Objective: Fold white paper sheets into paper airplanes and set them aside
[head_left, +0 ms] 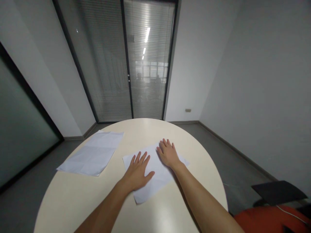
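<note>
A sheet of white paper (155,171) lies at an angle in the middle of the round table, with one corner toward me. My left hand (137,173) rests flat on its left part, fingers spread and thumb pointing right. On its upper right part lies my right hand (168,152), palm down with the fingers apart. Both hands cover some of the paper, and neither grips anything. To the left is a second, larger-looking white sheet (97,152), creased and slightly raised at its edges, untouched by either hand.
The cream round table (77,200) fills the lower middle. Left of it, the larger sheet reaches the table's edge. A red chair seat (262,221) with a black part (279,191) stands at the lower right. Glass panels with blinds (150,81) and grey walls stand behind.
</note>
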`<state>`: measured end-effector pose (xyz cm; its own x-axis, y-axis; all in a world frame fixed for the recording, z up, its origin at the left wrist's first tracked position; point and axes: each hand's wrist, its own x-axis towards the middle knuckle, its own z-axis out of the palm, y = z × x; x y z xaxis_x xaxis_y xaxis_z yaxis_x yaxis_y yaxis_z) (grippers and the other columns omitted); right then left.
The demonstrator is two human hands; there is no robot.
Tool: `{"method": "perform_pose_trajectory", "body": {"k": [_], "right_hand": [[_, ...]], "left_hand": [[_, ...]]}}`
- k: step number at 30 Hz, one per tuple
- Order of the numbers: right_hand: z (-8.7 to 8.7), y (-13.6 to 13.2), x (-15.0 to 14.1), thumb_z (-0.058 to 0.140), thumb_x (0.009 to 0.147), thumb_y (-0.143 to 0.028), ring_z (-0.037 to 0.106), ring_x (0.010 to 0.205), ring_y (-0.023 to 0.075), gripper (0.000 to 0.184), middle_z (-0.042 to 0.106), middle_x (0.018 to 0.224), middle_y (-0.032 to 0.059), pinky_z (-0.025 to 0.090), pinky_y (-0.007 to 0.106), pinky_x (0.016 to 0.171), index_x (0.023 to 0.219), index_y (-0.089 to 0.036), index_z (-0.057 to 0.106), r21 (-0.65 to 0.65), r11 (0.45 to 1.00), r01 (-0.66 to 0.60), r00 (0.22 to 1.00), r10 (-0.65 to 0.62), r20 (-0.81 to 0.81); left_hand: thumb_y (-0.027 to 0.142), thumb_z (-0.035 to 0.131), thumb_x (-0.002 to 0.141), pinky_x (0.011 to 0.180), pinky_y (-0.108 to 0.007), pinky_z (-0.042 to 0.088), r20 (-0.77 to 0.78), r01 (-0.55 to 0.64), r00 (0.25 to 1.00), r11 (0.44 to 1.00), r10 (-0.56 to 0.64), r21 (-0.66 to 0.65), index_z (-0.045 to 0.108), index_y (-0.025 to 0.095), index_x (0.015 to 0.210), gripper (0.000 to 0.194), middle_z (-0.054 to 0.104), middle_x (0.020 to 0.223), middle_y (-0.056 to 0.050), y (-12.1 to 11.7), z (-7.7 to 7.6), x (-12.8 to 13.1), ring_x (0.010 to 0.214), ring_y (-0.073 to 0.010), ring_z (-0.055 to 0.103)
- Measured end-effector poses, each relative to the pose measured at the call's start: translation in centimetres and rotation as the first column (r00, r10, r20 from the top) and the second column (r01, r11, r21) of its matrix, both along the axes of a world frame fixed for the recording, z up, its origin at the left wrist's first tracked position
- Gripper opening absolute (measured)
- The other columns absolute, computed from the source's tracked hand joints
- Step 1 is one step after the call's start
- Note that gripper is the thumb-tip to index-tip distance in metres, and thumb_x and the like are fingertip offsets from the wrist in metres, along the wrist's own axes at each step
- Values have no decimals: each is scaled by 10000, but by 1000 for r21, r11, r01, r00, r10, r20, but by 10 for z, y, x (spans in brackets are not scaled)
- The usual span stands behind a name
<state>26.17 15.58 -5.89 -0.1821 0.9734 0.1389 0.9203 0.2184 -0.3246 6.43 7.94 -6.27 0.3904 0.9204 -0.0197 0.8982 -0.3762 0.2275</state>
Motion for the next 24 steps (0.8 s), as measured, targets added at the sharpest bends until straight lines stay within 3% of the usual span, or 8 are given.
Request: {"method": "perform_pose_trajectory", "body": {"k": [5, 8, 10, 13, 17, 20, 22, 24], "right_hand": [[6, -33, -38, 225, 1056, -536, 163, 1554, 288, 656, 255, 1663, 104, 164, 488, 1246, 1572, -154, 358, -18, 939, -344, 929, 337, -152], [1, -35, -42, 218, 1047, -576, 166, 1552, 300, 666, 254, 1662, 89, 134, 514, 1248, 1588, -204, 329, -121, 912, -393, 918, 380, -113], [-4, -24, -30, 223, 1042, -588, 124, 1559, 305, 675, 220, 1672, 80, 109, 518, 1249, 1587, -206, 333, -164, 937, -310, 951, 305, -57], [-7, -2, -2, 268, 1041, -561, 104, 1559, 327, 690, 180, 1681, 103, 99, 522, 1245, 1606, -166, 270, -176, 983, -45, 998, 53, 42], [-3, 8, 14, 325, 1040, -490, 119, 1550, 374, 679, 209, 1662, 193, 87, 569, 1228, 1578, -75, 317, -92, 977, 191, 978, -182, 99], [4, -7, -1, 326, 1046, -444, 119, 1555, 345, 614, 207, 1666, 181, 133, 533, 1231, 1545, -93, 389, -19, 999, -46, 998, 46, 43], [6, -19, -15, 304, 1045, -513, 144, 1555, 319, 637, 188, 1678, 138, 171, 518, 1230, 1572, -159, 354, -41, 946, -320, 947, 320, -12], [4, -26, -24, 276, 1037, -576, 171, 1552, 297, 662, 224, 1672, 100, 164, 512, 1238, 1593, -219, 312, -91, 868, -488, 873, 486, -42]], "left_hand": [[445, 369, 995, 1252, -546, 168, -26, -151, 988, 985, 154, 83, 358, 168, 1564, 633, 242, 1675, -82, 12, -8, -6, 1553, -346, 154], [334, 340, 1001, 1234, -546, 222, -35, -248, 967, 961, 254, 124, 393, 170, 1549, 574, 293, 1658, -74, 19, -13, -10, 1537, -348, 218], [348, 350, 1003, 1227, -540, 245, -38, -260, 963, 955, 268, 143, 402, 168, 1545, 574, 312, 1650, -78, 21, -15, -12, 1530, -352, 240], [366, 360, 1003, 1223, -533, 254, -43, -252, 964, 955, 262, 154, 410, 165, 1542, 577, 320, 1646, -79, 21, -15, -12, 1526, -352, 251], [368, 383, 998, 1215, -505, 272, -34, -260, 962, 950, 270, 171, 433, 180, 1530, 566, 355, 1633, -75, 19, -13, -12, 1515, -337, 285], [385, 434, 986, 1181, -487, 319, -18, -275, 958, 939, 285, 209, 479, 210, 1503, 548, 407, 1606, -91, 19, -10, -15, 1482, -327, 352], [384, 464, 976, 1147, -485, 359, -10, -283, 956, 929, 294, 237, 515, 230, 1477, 527, 450, 1578, -100, 19, -7, -17, 1440, -327, 407], [360, 479, 969, 1116, -484, 388, -4, -289, 954, 921, 300, 260, 542, 242, 1456, 505, 487, 1548, -103, 18, -6, -18, 1397, -322, 450]]}}
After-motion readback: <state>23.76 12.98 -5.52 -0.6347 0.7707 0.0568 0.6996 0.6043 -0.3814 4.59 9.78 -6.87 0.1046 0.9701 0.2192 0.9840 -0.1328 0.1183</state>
